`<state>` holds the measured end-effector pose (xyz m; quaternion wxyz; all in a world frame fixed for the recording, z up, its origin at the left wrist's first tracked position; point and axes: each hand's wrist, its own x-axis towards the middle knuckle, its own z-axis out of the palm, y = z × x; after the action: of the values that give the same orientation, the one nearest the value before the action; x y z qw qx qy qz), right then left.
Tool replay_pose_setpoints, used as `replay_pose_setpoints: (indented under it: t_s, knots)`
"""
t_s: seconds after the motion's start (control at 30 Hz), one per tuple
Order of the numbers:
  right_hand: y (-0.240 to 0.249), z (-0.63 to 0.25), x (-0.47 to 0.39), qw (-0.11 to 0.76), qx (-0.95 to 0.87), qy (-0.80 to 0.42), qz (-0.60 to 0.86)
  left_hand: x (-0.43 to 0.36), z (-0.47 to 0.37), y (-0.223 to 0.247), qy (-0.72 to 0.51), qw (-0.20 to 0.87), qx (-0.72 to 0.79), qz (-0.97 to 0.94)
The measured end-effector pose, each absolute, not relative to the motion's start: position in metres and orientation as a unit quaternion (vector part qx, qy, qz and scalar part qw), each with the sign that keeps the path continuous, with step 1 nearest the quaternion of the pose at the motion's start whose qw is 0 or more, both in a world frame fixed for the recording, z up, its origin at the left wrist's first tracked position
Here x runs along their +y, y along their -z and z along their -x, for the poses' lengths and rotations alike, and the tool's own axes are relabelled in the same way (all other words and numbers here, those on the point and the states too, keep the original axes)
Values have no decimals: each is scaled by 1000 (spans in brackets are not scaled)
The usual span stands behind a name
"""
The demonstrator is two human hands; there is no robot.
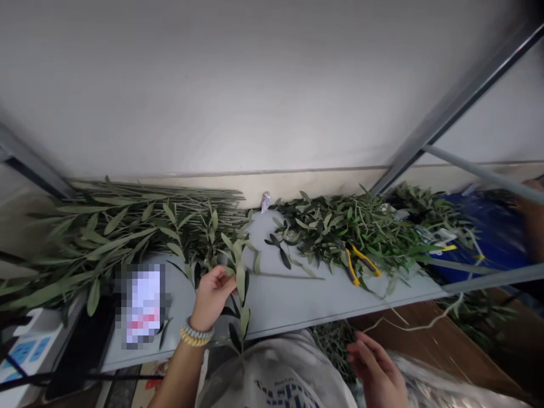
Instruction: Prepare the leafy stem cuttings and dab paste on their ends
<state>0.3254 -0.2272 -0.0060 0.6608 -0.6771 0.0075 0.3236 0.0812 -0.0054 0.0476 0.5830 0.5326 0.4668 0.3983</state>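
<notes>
My left hand (215, 294), with beaded bands at its wrist, pinches a leafy green sprig (241, 277) above the front part of the grey table (280, 300). The sprig's leaves hang down past the table's front edge. My right hand (376, 368) is lower right, off the table, fingers curled together; whether anything thin is between them is too small to tell. A thin pale strand (408, 326) runs from near its fingertips to the right. Yellow-handled pliers (361, 264) lie at the front of a pile of leafy cuttings (340, 226).
Long leafy stems (114, 226) lie along the wall at left. A lit, blurred screen (144, 306) and a white-and-blue box (29, 351) are at front left. Metal posts (450, 107) frame the table. Another person's arm (533, 218) shows at far right near something blue (493, 226).
</notes>
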Motion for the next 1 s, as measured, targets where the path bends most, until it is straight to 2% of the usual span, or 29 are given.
replay_pose_setpoints:
  t_s: [0.27, 0.47, 0.73, 0.9, 1.0]
  knots:
    - [2, -342, -193, 591, -64, -386, 706, -27, -32, -24, -522, 554, 519, -389]
    - [-14, -329, -122, 556, -256, -436, 659, -43, -5, -27, -582, 495, 536, -358]
    - [-34, -243, -46, 443, -524, -495, 533, -52, 7, -54, -612, 447, 572, -315]
    - [-49, -173, -55, 342, -619, -560, 433, -55, 3, -54, -578, 422, 580, -390]
    - [-48, -153, -69, 336, -630, -570, 406, -55, -15, -55, -585, 418, 566, -404]
